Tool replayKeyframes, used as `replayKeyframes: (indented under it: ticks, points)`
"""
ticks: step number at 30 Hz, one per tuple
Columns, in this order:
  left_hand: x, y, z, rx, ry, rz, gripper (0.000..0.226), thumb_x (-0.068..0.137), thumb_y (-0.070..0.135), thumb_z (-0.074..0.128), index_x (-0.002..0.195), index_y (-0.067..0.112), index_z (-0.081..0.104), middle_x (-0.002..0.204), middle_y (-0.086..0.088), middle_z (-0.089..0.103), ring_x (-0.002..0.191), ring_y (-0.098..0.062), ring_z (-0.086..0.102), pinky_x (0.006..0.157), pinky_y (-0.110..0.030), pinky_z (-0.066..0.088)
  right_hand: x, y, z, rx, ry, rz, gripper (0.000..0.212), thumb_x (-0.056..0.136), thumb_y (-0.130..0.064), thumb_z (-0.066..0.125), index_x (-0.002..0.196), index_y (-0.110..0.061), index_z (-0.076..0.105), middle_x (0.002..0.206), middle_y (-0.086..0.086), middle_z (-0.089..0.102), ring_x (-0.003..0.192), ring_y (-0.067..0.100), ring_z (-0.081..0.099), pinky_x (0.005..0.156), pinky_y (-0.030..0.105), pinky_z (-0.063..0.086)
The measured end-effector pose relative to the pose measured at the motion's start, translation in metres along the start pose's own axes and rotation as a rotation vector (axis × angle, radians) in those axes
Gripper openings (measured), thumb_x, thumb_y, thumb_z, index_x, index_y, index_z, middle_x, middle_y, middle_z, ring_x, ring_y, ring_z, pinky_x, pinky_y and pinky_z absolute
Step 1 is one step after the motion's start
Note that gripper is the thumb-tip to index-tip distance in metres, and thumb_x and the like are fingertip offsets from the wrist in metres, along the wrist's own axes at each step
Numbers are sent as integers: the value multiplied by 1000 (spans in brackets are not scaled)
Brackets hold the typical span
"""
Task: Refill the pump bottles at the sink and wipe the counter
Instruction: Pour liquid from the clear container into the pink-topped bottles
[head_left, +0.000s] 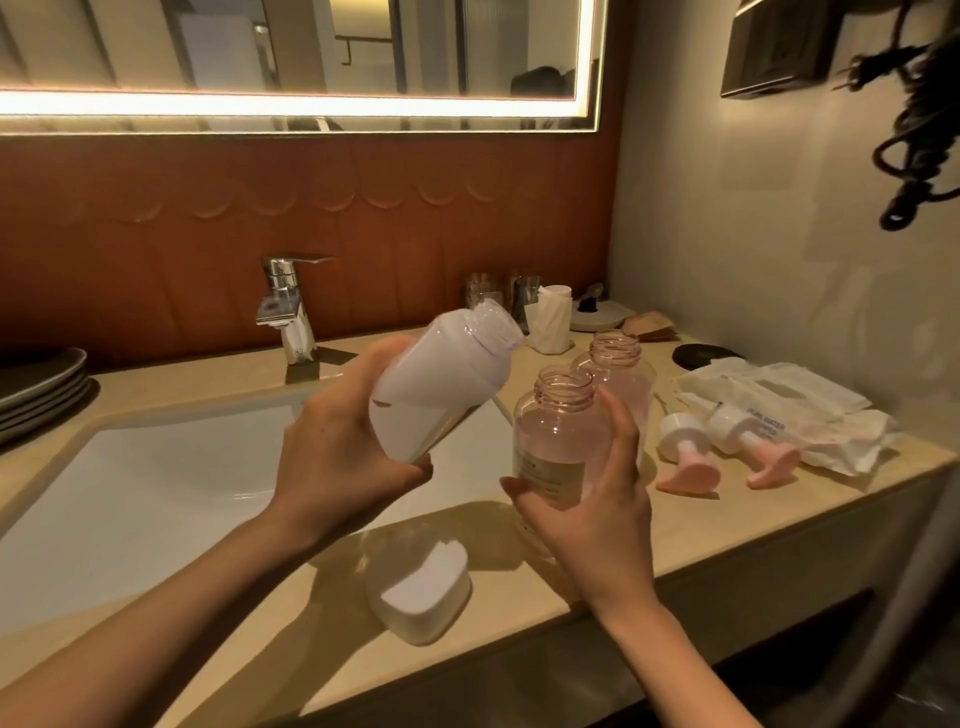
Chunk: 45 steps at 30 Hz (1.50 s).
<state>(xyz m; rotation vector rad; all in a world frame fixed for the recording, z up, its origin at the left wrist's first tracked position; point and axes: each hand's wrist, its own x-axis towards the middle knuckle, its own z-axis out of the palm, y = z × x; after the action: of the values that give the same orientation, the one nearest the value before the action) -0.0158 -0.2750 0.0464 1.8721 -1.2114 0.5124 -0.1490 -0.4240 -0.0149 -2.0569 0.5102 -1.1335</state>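
Note:
My left hand (337, 457) grips a clear refill bottle (441, 379) of white liquid, tilted with its open neck pointing up and right toward the pink bottles. My right hand (597, 499) holds the nearer open pink pump bottle (558, 441) upright on the beige counter (727, 519). Just behind that one stands a second open pink bottle (621, 364). Two pump heads lie on the counter to the right, one (685, 457) next to the other (753, 447). Another clear bottle (418, 587) with white liquid lies on its side at the counter's front edge.
The white sink basin (156, 493) with a chrome faucet (285, 306) is at left, dark plates (41, 389) stacked beyond it. Wipe packets (779, 400), glasses (483, 293), a white cup (550, 322) and a kettle (597, 312) crowd the back right. A black cord (919, 145) hangs on the wall.

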Motion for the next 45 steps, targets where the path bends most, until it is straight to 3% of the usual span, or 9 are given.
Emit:
replayKeyframes:
  ticks: [3,7,11,13,24,29,36,45]
  points:
    - [3,-2,3,-4,-10,-5,86,49,40,67,129,45,35,108,20,49,95,-1,45,66,-21,49,0,4,1,-18,9,-11,103,67,-36,81,125,-62,0,149,-10,27,126,19,40,88,26,34]
    - [5,-2,5,7,-27,-1,89,49,31,71,129,46,34,110,19,49,96,-5,46,67,-18,46,-1,5,1,-14,12,-27,102,67,-36,81,126,-62,1,148,-9,29,114,5,37,88,26,38]
    - [5,-2,5,27,-65,-29,89,47,31,71,129,44,38,109,15,55,95,-12,50,70,-36,54,-2,6,1,-29,-8,8,101,67,-39,79,129,-58,3,147,-7,32,122,24,46,93,40,46]
    - [6,-2,4,46,-92,-19,89,47,33,70,131,40,41,109,11,58,94,-15,52,69,-41,54,-2,6,1,-35,-12,6,101,67,-39,79,129,-57,2,147,-5,32,123,26,47,94,41,46]
    - [5,1,-2,186,-121,-22,89,47,34,67,130,45,37,106,10,59,88,-17,52,64,-37,51,-2,4,1,-16,-14,19,102,67,-40,79,132,-56,3,150,-6,27,129,23,41,99,50,44]
    - [7,2,-3,232,-172,5,96,50,25,81,131,45,35,105,13,54,89,-15,49,61,-35,51,-1,5,1,-19,-28,29,103,67,-40,79,132,-57,1,151,-6,24,131,23,39,101,52,42]
    - [10,2,-5,296,-187,44,97,53,20,85,137,34,40,113,4,58,93,-11,45,61,-14,35,-1,5,1,-24,-30,27,103,67,-38,79,130,-58,0,150,-7,26,128,25,41,99,52,43]
    - [16,6,-14,350,-205,95,98,52,19,84,136,37,36,113,2,61,87,-14,47,63,-33,49,-2,7,1,-42,-27,19,102,67,-42,79,131,-56,0,147,-5,31,122,26,48,94,47,49]
